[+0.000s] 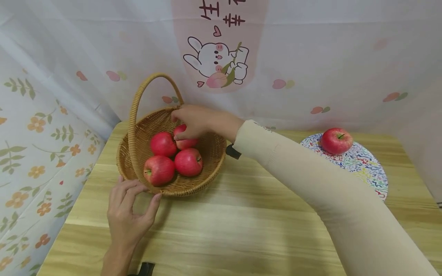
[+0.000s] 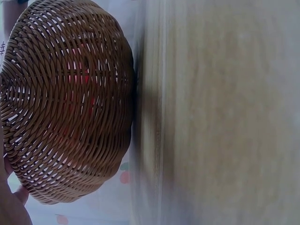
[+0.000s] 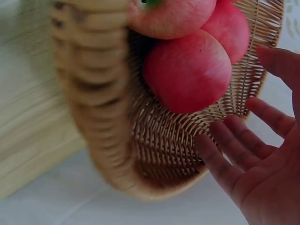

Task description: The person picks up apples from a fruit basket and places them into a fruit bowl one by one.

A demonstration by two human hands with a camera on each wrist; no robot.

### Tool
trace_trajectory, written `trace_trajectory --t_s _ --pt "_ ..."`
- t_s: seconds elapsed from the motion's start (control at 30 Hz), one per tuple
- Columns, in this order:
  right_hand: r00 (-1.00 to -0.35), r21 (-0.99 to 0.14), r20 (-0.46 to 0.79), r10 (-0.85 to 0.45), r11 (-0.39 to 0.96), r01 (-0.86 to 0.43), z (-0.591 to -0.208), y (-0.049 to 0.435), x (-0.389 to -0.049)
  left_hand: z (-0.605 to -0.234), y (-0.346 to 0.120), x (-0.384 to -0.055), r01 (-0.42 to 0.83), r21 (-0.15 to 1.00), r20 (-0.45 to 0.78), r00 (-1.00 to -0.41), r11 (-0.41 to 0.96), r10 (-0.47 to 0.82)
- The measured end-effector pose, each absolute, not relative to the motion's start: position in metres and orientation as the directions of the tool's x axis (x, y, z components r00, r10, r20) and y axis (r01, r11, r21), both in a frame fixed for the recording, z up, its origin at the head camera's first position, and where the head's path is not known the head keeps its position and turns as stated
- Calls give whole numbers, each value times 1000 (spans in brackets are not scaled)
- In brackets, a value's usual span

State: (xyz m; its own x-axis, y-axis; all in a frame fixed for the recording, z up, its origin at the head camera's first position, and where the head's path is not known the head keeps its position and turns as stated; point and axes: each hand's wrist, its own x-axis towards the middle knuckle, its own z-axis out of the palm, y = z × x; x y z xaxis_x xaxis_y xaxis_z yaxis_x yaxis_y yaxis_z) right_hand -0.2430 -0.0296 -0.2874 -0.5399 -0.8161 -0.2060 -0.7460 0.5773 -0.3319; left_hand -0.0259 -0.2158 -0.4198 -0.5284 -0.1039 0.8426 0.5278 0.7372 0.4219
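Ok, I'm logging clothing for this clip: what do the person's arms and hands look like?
A long cream sleeve reaches the right wrist, with small dark marks near its end. The right hand and left hand are ungloved; the left forearm shows bare. A black piece shows by each wrist.

1. Your left grip [image 1: 129, 214] touches the near left edge of the wicker basket [image 1: 188, 190], beside the foot of its tall handle [image 1: 132, 126], thumb apart from the fingers.
2. Your right grip [image 1: 195, 120] is over the basket's far side, by the rearmost apple [image 1: 187, 143].
3. You have four red apples [image 1: 159, 170] bunched in the basket.
4. Another red apple [image 1: 336, 141] sits on the patterned plate [image 1: 367, 165] at the table's [image 1: 224, 226] right, the plate partly behind your cream sleeve [image 1: 304, 176].
5. Facing you is a white cloth [image 1: 293, 46] with a sideways rabbit print [image 1: 210, 57].
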Motion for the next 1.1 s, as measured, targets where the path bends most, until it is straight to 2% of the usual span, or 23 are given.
trace_trajectory --t_s 0.5,1.1 --pt "-560 -249 -410 -720 679 -691 -296 -54 -245 -422 -218 -25 526 421 840 -534 739 -99" --pt "-563 -257 -442 -698 700 -666 -314 -62 -249 -421 -215 -26 534 416 846 -525 736 -96"
